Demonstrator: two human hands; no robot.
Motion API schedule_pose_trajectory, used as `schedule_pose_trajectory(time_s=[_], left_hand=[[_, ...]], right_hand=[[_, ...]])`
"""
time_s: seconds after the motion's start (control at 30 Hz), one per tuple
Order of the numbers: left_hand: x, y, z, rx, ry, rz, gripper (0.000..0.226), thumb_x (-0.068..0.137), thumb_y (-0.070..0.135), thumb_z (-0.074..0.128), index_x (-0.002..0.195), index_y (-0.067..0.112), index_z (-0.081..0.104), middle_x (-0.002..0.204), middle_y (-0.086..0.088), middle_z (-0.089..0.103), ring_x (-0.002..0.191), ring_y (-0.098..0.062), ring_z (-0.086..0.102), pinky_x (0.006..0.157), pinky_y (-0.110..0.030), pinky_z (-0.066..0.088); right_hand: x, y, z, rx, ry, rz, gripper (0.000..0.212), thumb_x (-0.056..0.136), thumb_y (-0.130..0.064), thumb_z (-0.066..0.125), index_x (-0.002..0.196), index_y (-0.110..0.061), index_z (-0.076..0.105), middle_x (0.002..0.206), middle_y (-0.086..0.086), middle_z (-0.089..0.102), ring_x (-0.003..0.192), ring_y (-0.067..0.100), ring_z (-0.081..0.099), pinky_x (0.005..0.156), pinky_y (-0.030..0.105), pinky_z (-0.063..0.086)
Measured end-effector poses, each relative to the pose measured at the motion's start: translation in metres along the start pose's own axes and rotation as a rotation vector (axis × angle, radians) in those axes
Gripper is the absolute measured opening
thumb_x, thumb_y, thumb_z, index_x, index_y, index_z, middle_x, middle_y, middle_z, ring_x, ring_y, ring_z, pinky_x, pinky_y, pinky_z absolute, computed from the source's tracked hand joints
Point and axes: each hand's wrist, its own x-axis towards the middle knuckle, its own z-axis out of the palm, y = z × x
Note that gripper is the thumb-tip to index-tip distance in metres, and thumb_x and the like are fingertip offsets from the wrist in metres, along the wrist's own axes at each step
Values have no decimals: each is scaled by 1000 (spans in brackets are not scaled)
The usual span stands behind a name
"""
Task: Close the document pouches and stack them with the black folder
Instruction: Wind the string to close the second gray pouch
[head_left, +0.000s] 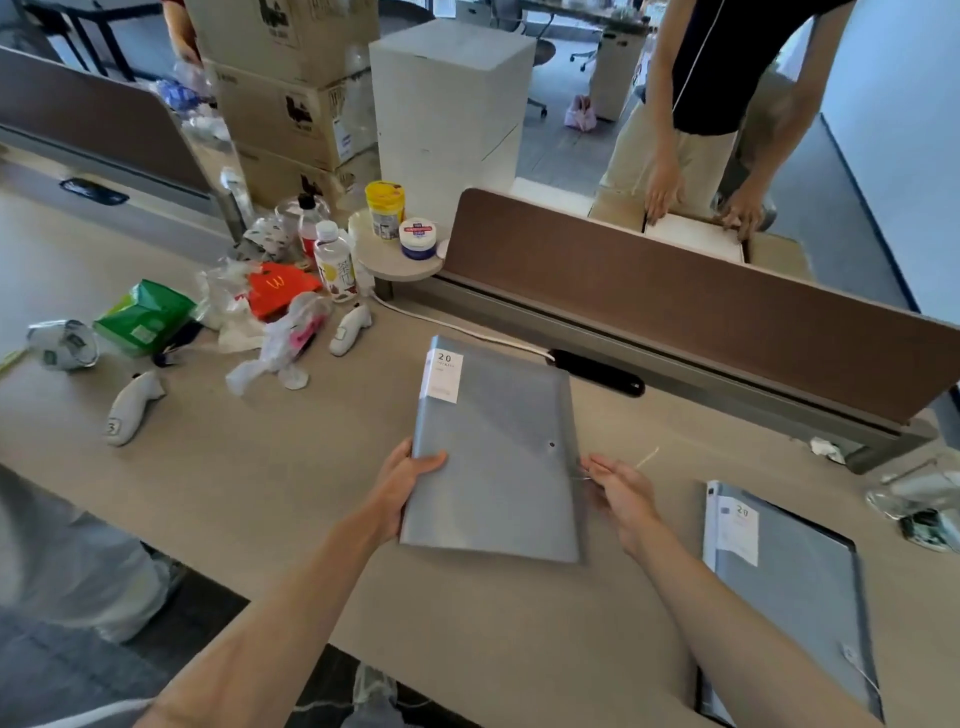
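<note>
Head view: only one camera, looking down at the desk (270, 483)
Grey pouch (498, 457): centre of frame, lifted at its near edge, likely for carrying to the stack
Left hand (402, 488): at 9 o'clock of the pouch, fingers closed on its left edge, thumb on top
Right hand (621, 496): at 3 o'clock, fingers loosely spread beside the right edge; contact unclear
Second pouch (789, 587): at 4 o'clock, flat on the black folder (854, 587), whose dark edge shows beneath

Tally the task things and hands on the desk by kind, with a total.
Grey document pouches: 2, one held, one lying on the stack at right
Black folder: 1, under the right pouch, only its edge showing
Wearer's hands: 2, left hand, right hand
Total: 5
</note>
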Motion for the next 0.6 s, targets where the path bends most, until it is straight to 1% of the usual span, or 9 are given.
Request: schedule_pose_trajectory(time_s=[0.1,0.17,0.23,0.3,0.33,0.4,0.47,0.53,0.6], left_hand=[[17,2,-29,63,18,1,29,82,8,69,109,10,59,103,-14,71,83,-28,69,68,-36,59],[29,-2,-50,201,75,12,25,84,8,68,107,8,59,98,-11,69,78,-22,67,62,-29,56],[46,-12,-72,503,196,20,26,84,7,68,106,7,55,97,-9,61,89,-28,63,68,-30,48],[59,-23,-89,812,313,87,31,80,1,61,109,3,51,103,-13,51,107,-34,52,73,-31,36],[63,-26,-94,931,327,143,38,77,0,57,114,3,50,111,-16,49,113,-35,47,77,-32,36],[67,-30,-95,1173,241,227,50,76,7,58,125,7,48,129,-13,45,121,-35,42,88,-39,41],[67,-34,-87,1363,45,287,52,80,14,57,131,11,45,140,-9,41,127,-32,39,93,-41,43],[66,-35,-73,1520,-105,327,51,85,19,53,134,13,43,147,-8,35,136,-27,32,104,-39,36],[68,-38,-62,1658,-208,362,54,87,24,51,139,16,39,154,-7,27,142,-25,22,113,-40,25]], right_hand=[[-2,-2,22,-35,52,-24,15,92,2,54,96,-9,64,100,13,68,81,23,64,66,26,54],[-5,3,31,-188,110,-41,18,92,4,52,94,-8,64,96,12,68,68,15,66,54,19,51],[-5,19,35,-424,113,-21,24,91,6,51,82,-9,66,89,14,68,51,3,63,42,13,44],[-5,41,39,-639,43,32,34,88,5,53,65,-17,64,90,19,72,52,9,61,45,16,45],[-7,50,41,-738,11,48,36,87,3,56,60,-20,62,89,20,73,55,12,60,50,18,47],[-14,62,47,-880,14,50,34,86,-4,61,58,-24,61,82,11,74,58,12,59,56,17,47],[-25,63,52,-965,42,57,24,86,-9,62,65,-22,64,79,3,70,65,14,60,54,13,43],[-29,59,52,-1037,42,51,18,85,-11,59,76,-24,68,84,2,68,77,18,63,59,20,41],[-31,54,49,-1114,51,51,21,80,-11,56,70,-28,62,90,2,71,86,24,66,66,24,43]])
